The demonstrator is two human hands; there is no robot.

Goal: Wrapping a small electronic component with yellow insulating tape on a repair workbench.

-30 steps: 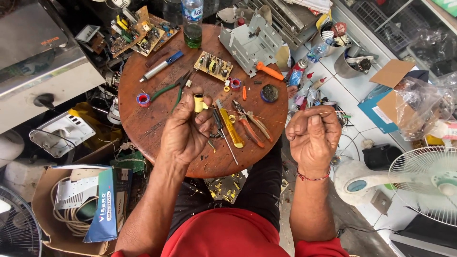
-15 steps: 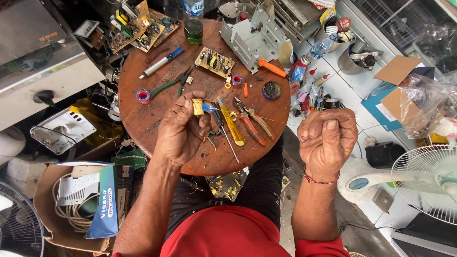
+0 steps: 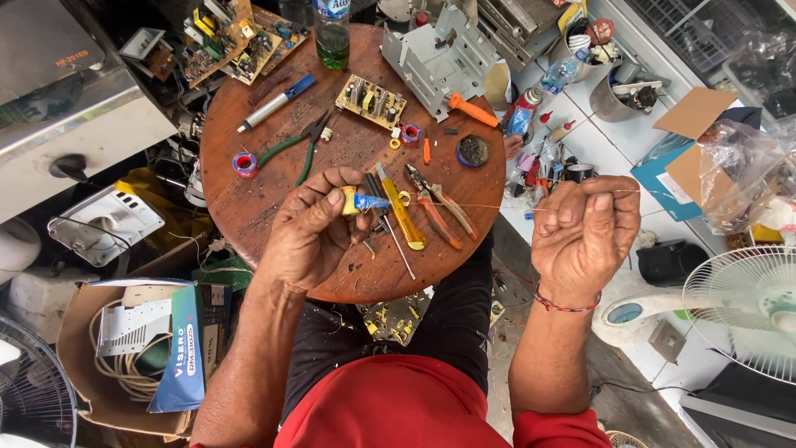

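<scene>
My left hand (image 3: 311,228) pinches a small yellow and blue spool (image 3: 358,201) over the round wooden table (image 3: 249,207). A thin wire (image 3: 489,205) runs taut from the spool to my right hand (image 3: 584,228), which is closed on the wire's end, off the table's right edge. Just beyond the spool lie a yellow utility knife (image 3: 404,211), a thin screwdriver (image 3: 390,228) and orange-handled pliers (image 3: 439,211).
On the table: green-handled pliers (image 3: 290,149), a circuit board (image 3: 371,101), a red and blue solder reel (image 3: 245,164), a pen (image 3: 278,103), a green bottle (image 3: 332,33), a grey metal bracket (image 3: 439,54). A white fan (image 3: 742,307) stands right, a cardboard box (image 3: 91,365) of cables left.
My right hand has drawn away to the right, pulling the wire out longer from the spool. My left hand has stayed over the table holding the spool.
</scene>
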